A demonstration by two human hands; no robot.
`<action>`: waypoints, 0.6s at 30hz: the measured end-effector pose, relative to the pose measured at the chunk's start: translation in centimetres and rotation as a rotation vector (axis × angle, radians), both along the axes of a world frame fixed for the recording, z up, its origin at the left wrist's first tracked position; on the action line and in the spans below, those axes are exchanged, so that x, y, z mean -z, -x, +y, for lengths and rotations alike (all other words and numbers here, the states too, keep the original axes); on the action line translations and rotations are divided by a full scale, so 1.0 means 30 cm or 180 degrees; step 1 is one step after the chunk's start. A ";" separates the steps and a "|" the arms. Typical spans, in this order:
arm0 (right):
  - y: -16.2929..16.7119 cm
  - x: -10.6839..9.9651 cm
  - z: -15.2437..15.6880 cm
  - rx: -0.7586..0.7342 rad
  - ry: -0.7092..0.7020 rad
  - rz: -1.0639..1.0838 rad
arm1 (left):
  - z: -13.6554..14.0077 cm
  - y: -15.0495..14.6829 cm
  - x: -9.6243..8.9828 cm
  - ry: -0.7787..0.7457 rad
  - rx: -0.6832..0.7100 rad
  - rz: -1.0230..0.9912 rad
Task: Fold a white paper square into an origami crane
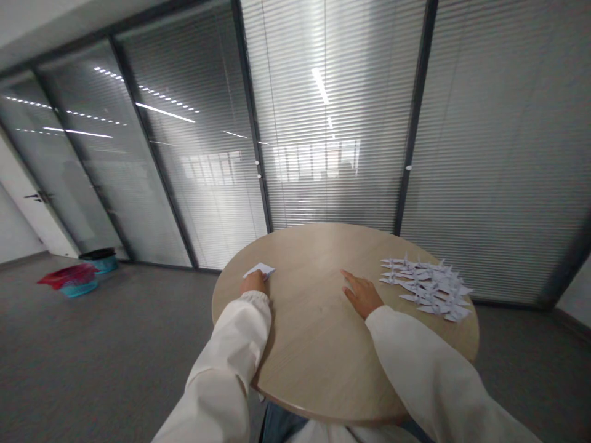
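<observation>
At the left side of the round table, my left hand [253, 282] is closed at the near edge of white paper [261, 269], which looks like a square sheet or a small stack. Its fingertips are partly hidden by the back of the hand. My right hand [362, 295] is over the middle right of the tabletop, its fingers stretched out and apart with nothing in them. To the right of it, several folded white paper cranes [429, 286] lie in close rows near the table's edge.
The round wooden table [318, 351] stands before a glass partition with blinds [332, 197]. On the grey floor at far left are two blue bins, one with a red liner [69, 275] and one with a black liner [98, 253]. Behind them is a white door [34, 200].
</observation>
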State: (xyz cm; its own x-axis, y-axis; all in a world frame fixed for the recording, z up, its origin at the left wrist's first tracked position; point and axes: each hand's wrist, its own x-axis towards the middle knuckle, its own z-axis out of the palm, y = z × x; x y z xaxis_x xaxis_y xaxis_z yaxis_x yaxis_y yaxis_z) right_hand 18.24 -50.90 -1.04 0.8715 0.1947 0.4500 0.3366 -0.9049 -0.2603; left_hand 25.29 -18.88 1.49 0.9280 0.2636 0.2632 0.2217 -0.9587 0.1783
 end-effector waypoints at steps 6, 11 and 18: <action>0.003 -0.005 -0.001 -0.0033 -0.0011 -0.0032 | -0.010 0.010 -0.011 -0.0027 -0.0127 0.0003; 0.009 -0.011 0.000 -0.0020 -0.0059 -0.0008 | -0.011 0.009 -0.013 -0.0172 -0.0154 -0.0035; 0.015 -0.012 0.003 -0.0045 -0.0165 -0.0004 | -0.020 0.029 -0.025 -0.0255 -0.0216 -0.0034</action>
State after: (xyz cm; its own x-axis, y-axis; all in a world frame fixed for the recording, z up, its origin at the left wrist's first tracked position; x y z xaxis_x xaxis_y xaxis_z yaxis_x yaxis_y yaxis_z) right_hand 17.79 -50.82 -0.67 0.8682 0.1834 0.4610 0.3496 -0.8855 -0.3062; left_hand 24.43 -19.48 2.25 0.9058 0.3034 0.2956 0.2851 -0.9528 0.1042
